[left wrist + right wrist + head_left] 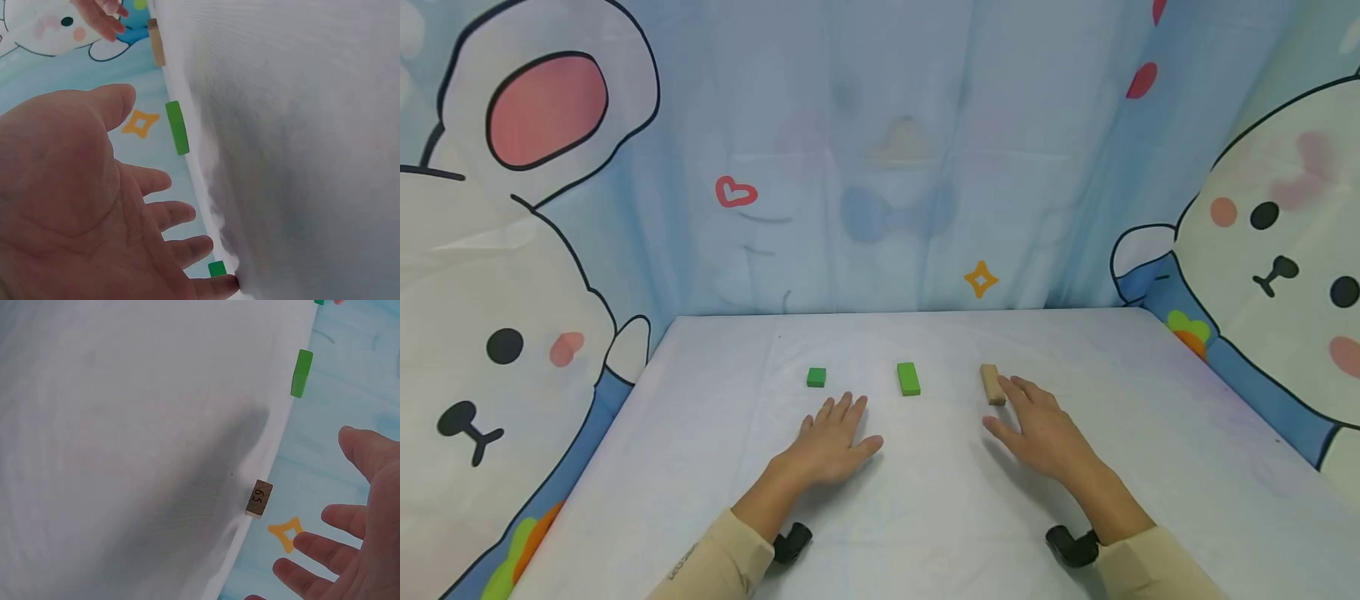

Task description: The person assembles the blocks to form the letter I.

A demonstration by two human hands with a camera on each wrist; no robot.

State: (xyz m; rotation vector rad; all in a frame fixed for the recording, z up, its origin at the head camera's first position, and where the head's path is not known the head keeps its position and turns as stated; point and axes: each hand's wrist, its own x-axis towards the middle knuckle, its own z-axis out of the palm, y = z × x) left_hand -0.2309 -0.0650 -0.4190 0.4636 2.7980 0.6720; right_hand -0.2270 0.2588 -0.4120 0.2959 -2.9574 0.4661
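Three blocks lie in a loose row on the white tabletop. In the head view a small dark green block is at the left, a longer light green block in the middle, and a wooden block at the right. My left hand, fingers spread and palm down, hovers just in front of the dark green block and holds nothing. My right hand has its fingers extended, with the index fingertip overlapping the wooden block's right side. The right wrist view shows "65" on the end of the wooden block.
A white cloth covers the table. Behind it hangs a light blue curtain with printed cartoon animals at left and right. Black wrist cameras sit under both beige sleeves.
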